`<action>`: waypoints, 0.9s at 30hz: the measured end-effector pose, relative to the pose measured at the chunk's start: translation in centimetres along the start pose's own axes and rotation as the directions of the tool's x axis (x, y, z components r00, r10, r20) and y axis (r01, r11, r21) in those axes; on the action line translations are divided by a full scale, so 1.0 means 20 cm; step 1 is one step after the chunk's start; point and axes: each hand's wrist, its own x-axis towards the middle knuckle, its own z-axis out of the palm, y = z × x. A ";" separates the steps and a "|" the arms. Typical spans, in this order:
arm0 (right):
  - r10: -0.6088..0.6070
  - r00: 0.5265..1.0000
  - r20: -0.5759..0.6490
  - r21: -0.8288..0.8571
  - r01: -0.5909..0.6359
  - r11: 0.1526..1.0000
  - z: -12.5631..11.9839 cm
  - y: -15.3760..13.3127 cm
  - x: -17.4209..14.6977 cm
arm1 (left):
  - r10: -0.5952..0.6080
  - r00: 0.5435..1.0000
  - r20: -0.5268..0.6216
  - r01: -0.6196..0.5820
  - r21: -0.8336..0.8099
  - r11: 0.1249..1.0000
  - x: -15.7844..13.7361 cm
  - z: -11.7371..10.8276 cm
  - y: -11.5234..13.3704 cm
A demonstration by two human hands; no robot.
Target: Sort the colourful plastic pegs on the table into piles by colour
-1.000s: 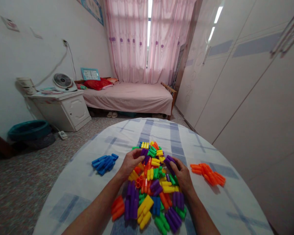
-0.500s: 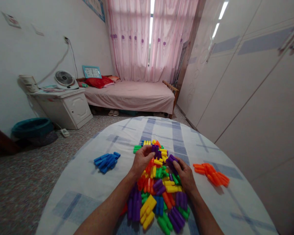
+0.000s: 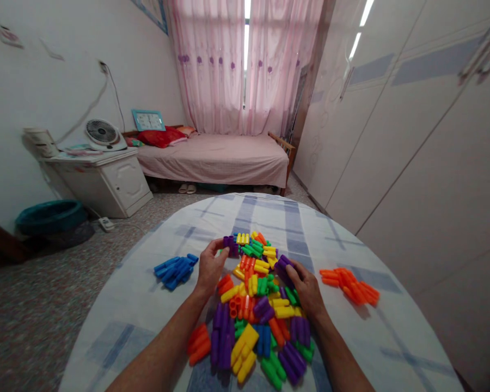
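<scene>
Left hand [image 3: 211, 267] pinches a purple block [image 3: 228, 243] at the far-left edge of the mixed pile [image 3: 263, 308]; right hand [image 3: 306, 286] grips a second purple block [image 3: 283, 265]. 2 single-colour groups lie apart: blue blocks [image 3: 175, 271] left, orange blocks [image 3: 350, 286] right. Pile still holds 5 colours.

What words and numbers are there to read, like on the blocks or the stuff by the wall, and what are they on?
None can be read clearly.
Blue-framed clock: face marks too small to read.
Wall plate: reddish mark, too blurred.
White canister: any print is too blurred.
Plastic blocks: no lettering visible.
</scene>
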 end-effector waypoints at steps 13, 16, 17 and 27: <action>-0.021 1.000 0.003 -0.019 0.021 1.000 0.00 0.01 0.00 | -0.109 0.975 0.193 0.128 -0.088 0.988 -0.04 -0.01 -0.10; -0.014 1.000 0.006 -0.029 0.014 0.999 0.00 0.01 0.00 | -0.102 0.975 0.196 0.120 -0.081 0.989 -0.05 -0.01 -0.10; -0.010 1.000 0.005 -0.032 0.010 0.999 0.00 0.01 0.00 | -0.100 0.976 0.192 0.117 -0.078 0.990 -0.05 -0.01 -0.10; -0.020 1.000 -0.004 -0.013 0.020 1.000 0.00 0.00 0.00 | -0.090 0.982 0.165 0.106 -0.094 0.990 -0.06 0.01 -0.08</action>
